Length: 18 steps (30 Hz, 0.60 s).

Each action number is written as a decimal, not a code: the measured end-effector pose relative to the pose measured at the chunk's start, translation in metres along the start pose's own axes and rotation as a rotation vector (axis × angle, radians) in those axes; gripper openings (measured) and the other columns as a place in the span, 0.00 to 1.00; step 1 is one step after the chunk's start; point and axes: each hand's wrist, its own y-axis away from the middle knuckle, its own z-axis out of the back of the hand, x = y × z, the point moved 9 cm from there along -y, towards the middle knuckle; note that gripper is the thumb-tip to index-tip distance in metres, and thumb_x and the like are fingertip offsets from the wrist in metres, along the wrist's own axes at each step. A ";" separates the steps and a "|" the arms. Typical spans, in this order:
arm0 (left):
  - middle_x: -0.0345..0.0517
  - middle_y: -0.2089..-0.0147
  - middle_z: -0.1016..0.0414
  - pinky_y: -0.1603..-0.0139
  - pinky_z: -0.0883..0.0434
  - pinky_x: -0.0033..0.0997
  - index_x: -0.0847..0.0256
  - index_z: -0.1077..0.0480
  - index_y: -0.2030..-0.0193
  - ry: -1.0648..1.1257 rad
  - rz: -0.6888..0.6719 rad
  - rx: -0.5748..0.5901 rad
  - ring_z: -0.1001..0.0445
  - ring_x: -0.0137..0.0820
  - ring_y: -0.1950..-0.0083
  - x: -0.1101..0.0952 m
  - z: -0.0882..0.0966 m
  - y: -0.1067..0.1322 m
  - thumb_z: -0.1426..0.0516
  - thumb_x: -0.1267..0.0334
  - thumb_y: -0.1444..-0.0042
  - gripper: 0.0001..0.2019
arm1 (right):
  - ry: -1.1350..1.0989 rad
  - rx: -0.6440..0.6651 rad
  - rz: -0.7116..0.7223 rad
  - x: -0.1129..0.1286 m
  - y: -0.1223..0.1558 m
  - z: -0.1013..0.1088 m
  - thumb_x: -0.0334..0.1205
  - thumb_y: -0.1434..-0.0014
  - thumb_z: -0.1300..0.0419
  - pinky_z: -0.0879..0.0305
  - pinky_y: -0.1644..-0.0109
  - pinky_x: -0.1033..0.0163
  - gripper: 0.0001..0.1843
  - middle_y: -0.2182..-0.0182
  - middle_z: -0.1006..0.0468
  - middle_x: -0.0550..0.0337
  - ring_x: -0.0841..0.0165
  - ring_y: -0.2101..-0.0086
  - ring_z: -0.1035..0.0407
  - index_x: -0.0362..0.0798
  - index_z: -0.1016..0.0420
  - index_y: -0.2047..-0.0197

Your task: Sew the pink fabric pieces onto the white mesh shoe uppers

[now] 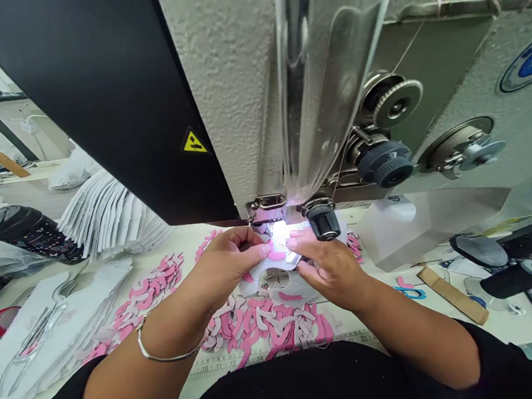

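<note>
Head view: left hand (231, 266) and right hand (332, 273), fingers closed, pinch the white mesh panel (255, 285) flat, pink cut piece (276, 255) squared, just before the sewing machine presser foot (262, 215).

Left hand (227, 262) and right hand (331, 271) hold mesh (264, 283) below sewing machine (234, 103).

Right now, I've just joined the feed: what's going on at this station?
A person sits at a sewing machine. Their left hand and right hand hold a white mesh piece with a pink strip on it, under the machine's light. Loose pink cutouts lie in front of the hands, and a stack of white pieces sits to the left.
</note>
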 end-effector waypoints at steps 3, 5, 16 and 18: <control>0.37 0.74 0.32 0.81 0.42 0.22 0.61 0.27 0.69 -0.024 0.011 -0.019 0.37 0.22 0.77 -0.002 0.001 0.000 0.34 0.57 0.53 0.11 | -0.005 -0.002 0.063 0.006 -0.002 0.002 0.27 0.38 0.41 0.25 0.48 0.55 0.19 0.57 0.20 0.57 0.63 0.51 0.25 0.55 0.26 0.47; 0.38 0.74 0.31 0.81 0.42 0.22 0.61 0.27 0.69 -0.034 0.011 -0.020 0.37 0.23 0.77 -0.004 0.000 0.001 0.34 0.58 0.54 0.11 | 0.015 -0.009 0.079 0.008 -0.003 0.004 0.28 0.38 0.40 0.25 0.48 0.55 0.17 0.57 0.20 0.55 0.62 0.50 0.26 0.54 0.25 0.49; 0.38 0.73 0.31 0.79 0.41 0.22 0.61 0.26 0.65 -0.073 -0.015 0.006 0.38 0.22 0.75 -0.001 0.002 -0.001 0.33 0.54 0.51 0.14 | 0.039 0.017 0.098 0.010 -0.004 0.002 0.27 0.38 0.41 0.26 0.48 0.55 0.15 0.57 0.21 0.53 0.63 0.52 0.26 0.51 0.24 0.50; 0.38 0.71 0.30 0.78 0.41 0.21 0.61 0.26 0.64 -0.042 -0.023 0.027 0.36 0.22 0.74 0.000 0.002 -0.001 0.33 0.53 0.51 0.15 | 0.044 0.024 0.092 0.010 -0.005 0.002 0.27 0.38 0.41 0.26 0.49 0.55 0.14 0.58 0.21 0.52 0.62 0.53 0.26 0.50 0.23 0.51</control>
